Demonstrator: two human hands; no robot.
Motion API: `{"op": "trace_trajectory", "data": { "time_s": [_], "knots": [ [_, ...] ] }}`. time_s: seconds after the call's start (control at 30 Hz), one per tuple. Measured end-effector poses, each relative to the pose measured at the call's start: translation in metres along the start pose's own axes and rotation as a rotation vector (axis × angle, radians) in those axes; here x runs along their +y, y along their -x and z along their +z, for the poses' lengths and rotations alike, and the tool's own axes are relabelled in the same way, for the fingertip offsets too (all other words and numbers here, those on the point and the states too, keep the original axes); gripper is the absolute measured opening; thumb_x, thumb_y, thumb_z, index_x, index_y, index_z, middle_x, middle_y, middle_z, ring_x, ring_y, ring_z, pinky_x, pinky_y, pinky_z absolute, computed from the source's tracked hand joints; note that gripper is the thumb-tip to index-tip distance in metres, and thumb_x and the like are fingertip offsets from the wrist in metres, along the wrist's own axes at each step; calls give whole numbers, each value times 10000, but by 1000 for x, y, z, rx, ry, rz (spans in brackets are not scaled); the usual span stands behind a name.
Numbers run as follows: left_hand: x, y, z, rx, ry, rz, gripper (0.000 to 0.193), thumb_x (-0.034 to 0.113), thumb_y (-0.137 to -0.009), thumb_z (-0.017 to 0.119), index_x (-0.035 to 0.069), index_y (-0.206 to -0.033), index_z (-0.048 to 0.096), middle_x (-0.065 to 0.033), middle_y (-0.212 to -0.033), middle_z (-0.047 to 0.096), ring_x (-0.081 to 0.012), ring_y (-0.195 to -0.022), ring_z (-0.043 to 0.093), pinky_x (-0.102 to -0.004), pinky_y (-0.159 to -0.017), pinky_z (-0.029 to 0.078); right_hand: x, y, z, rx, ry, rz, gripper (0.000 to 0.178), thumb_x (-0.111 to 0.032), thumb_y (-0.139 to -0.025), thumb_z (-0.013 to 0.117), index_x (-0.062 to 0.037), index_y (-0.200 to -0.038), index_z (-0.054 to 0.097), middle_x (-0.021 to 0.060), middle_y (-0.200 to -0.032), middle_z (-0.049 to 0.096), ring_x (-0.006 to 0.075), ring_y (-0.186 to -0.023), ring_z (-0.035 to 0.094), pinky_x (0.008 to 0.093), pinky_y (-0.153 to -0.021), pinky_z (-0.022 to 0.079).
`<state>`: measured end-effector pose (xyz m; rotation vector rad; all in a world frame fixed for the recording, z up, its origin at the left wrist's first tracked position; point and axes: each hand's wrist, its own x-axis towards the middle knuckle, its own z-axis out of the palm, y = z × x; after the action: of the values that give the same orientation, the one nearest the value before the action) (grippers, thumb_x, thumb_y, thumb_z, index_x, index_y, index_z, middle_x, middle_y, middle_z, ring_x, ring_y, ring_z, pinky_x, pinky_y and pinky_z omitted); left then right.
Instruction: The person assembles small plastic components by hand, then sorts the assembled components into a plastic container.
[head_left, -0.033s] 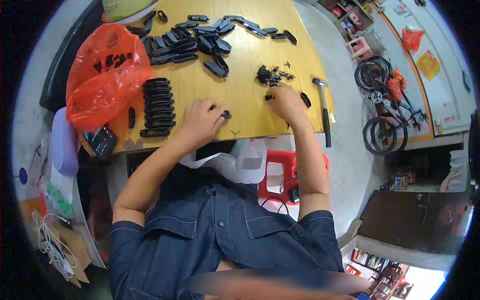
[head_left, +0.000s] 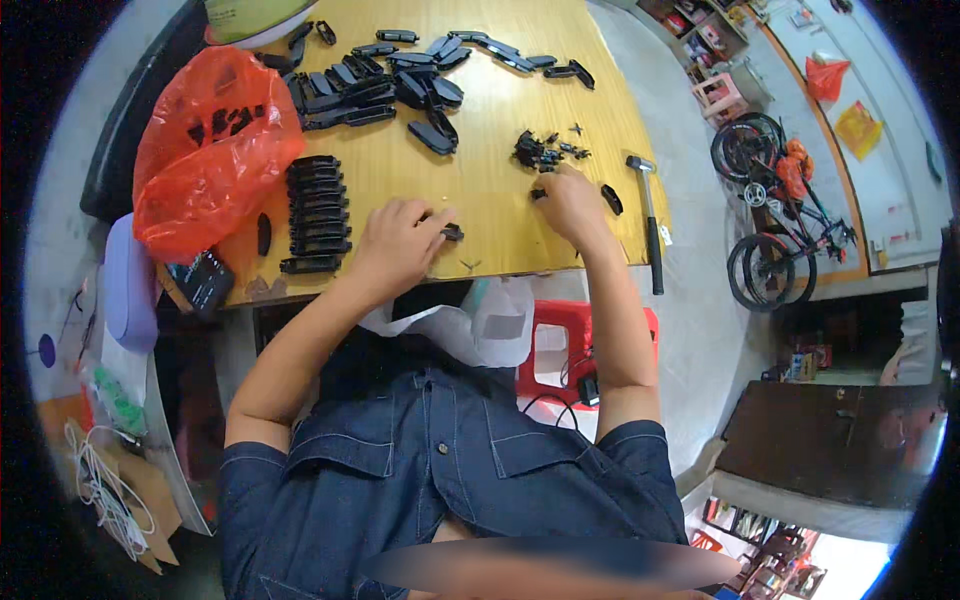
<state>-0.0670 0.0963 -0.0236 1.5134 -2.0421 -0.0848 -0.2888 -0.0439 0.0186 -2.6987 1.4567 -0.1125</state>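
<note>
My left hand (head_left: 393,246) rests at the table's near edge, its fingers closed on a black plastic piece (head_left: 452,232) that pokes out past the fingertips. To the right, my right hand (head_left: 574,208) is pinched with a small black part (head_left: 539,194) at its fingertips; most of it is hidden. Just beyond that hand lies a pile of tiny black parts (head_left: 530,150). One curved black piece (head_left: 611,199) lies beside it on the right. Left of my left hand, several black pieces (head_left: 318,205) are lined up in a column, with a single one (head_left: 264,235) apart.
Many black oval casings (head_left: 345,100) cover the far left of the wooden table (head_left: 500,220). A red plastic bag (head_left: 215,160) bulges over its left side, above a dark phone-like device (head_left: 205,282). Along the right edge lies a hammer (head_left: 648,215). Below is a red stool (head_left: 548,318).
</note>
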Motion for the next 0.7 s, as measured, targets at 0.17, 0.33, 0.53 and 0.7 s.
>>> {"op": "trace_trajectory", "data": {
  "time_s": [0.17, 0.33, 0.53, 0.7],
  "knots": [
    [5, 7, -16, -50, -33, -106, 564, 148, -730, 646, 95, -1252, 438, -70, -967, 577, -286, -909, 514, -407, -803, 399, -5, -2, 15, 171, -41, -88, 158, -124, -709, 582, -86, -852, 636, 122, -875, 562, 321, -879, 545, 405, -740, 457],
    [6, 10, -24, -62, -6, -168, 704, 139, -693, 684, 82, -1313, 356, -54, -1002, 593, -270, -932, 524, -397, -828, 392, -27, -5, 31, 421, -265, -257, 192, -67, -724, 573, -61, -912, 612, 118, -888, 587, 296, -864, 554, 379, -757, 466],
    [3, 7, -25, -155, 116, -255, 686, 140, -712, 673, 88, -1318, 356, -57, -987, 616, -272, -939, 535, -385, -850, 404, -52, -5, 34, 313, -689, -126, 214, -76, -710, 620, -58, -923, 609, 101, -803, 602, 288, -814, 556, 359, -723, 456],
    [-2, 10, -20, -98, 206, -264, 624, 142, -710, 673, 104, -1275, 411, -53, -944, 618, -267, -892, 546, -378, -791, 448, -87, 30, 42, 189, -951, -221, 140, -36, -737, 646, -35, -875, 621, 80, -813, 615, 197, -738, 575, 274, -620, 461]
  ]
}}
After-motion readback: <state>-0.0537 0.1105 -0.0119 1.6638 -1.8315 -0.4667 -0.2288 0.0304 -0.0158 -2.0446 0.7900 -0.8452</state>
